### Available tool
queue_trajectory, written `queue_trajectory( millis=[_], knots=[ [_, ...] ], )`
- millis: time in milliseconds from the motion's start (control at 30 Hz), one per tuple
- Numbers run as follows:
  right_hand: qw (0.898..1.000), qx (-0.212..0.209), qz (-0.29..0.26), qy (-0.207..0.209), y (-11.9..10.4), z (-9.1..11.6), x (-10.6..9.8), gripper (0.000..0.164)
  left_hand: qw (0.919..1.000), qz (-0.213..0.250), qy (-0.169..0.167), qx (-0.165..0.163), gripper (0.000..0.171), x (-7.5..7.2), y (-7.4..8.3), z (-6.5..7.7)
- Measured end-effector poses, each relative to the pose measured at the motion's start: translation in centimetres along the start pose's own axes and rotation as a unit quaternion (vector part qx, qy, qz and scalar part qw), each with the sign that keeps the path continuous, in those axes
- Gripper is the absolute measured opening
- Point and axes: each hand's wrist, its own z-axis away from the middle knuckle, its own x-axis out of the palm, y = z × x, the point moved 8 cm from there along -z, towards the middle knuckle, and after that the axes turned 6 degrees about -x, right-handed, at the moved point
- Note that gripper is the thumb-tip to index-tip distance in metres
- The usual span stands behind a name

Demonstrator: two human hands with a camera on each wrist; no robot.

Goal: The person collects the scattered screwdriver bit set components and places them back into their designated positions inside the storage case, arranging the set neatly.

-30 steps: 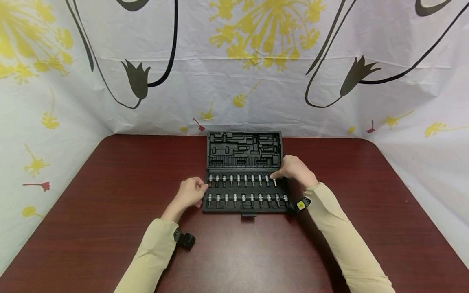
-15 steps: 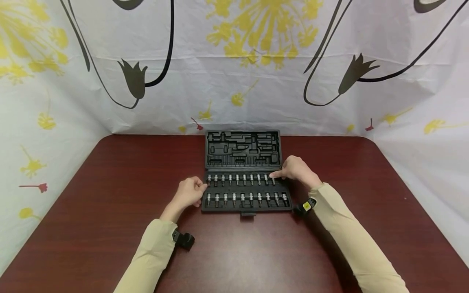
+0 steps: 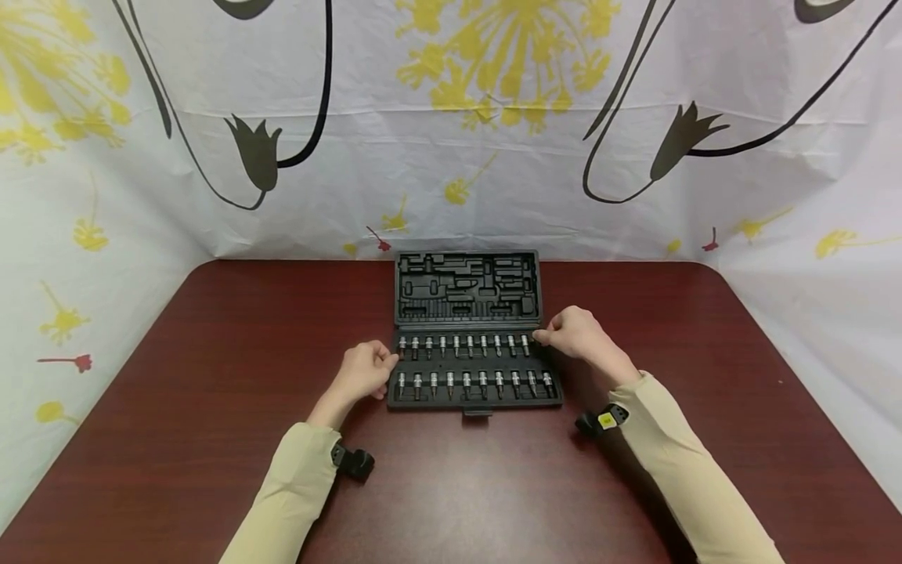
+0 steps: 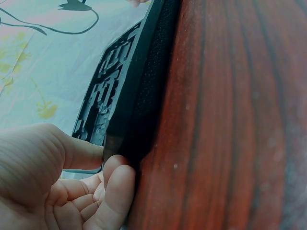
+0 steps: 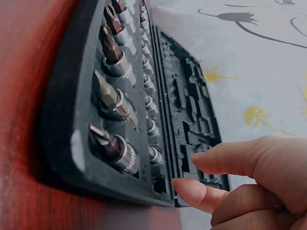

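A black plastic case lies opened on the table, with two rows of silver bit sockets in its near half. At the case's left edge, my left hand pinches the side wall, thumb on the rim and fingers against the outside in the left wrist view. My right hand hovers at the right end of the back row, beside the last bit socket. In the right wrist view its thumb and forefinger stand apart with nothing between them, and a dark recess shows close to the fingertips.
The case's lid, moulded with recesses, leans back near the table's far edge. A latch projects from the case's front. Behind the reddish-brown table hangs a white patterned cloth.
My right hand has drawn back to the right, off the last bit socket in the back row, which now shows fully in its place. My left hand keeps its hold on the case's edge.
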Motion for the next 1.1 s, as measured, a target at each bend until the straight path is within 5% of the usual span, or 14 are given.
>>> queue_trajectory(
  millis=[533, 1100],
  knots=[
    [0.998, -0.046, 0.020, 0.034, 0.4, 3.7, -1.7, 0.029, 1.0000, -0.003, -0.002, 0.000, 0.016, 0.0, 0.0, 0.0],
    [0.998, -0.041, 0.020, 0.038, 2.4, 7.5, -2.0, 0.025, 1.0000, -0.005, 0.000, -0.006, 0.016, 0.0, 0.0, 0.1]
  ],
)
